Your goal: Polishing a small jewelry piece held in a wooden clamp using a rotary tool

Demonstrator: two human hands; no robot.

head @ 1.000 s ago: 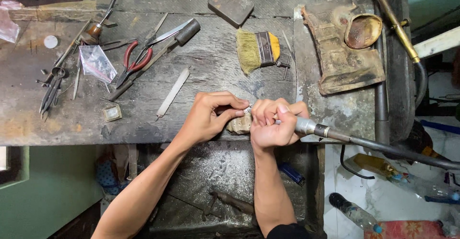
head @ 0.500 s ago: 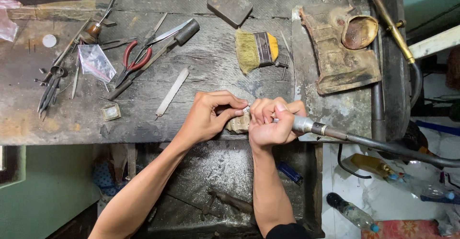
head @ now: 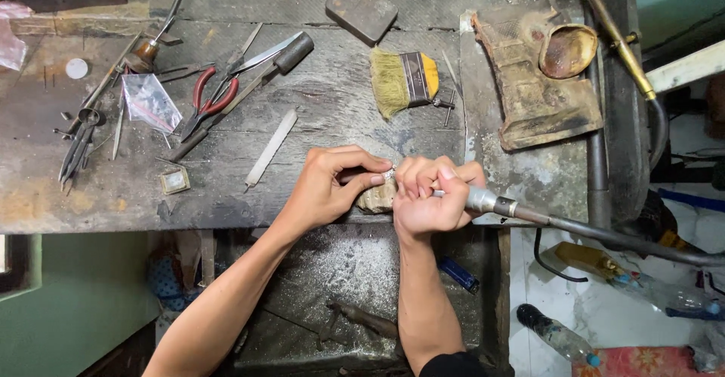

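The left hand is pinching a small shiny piece tight against a little wooden peg at the front edge of the workbench. The right hand is gripping a metal tool with a long hose, its tip touching the piece. A brush and red pliers are lying farther back.

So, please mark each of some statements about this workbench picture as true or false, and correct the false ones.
1. The right hand grips a rotary handpiece with a flexible shaft. True.
2. The brush lies inside the left hand. False: it lies on the bench, apart from both hands.
3. Red-handled pliers lie on the bench left of the hands. True.
4. The left hand is resting on the floor. False: it pinches a small piece at the bench edge.
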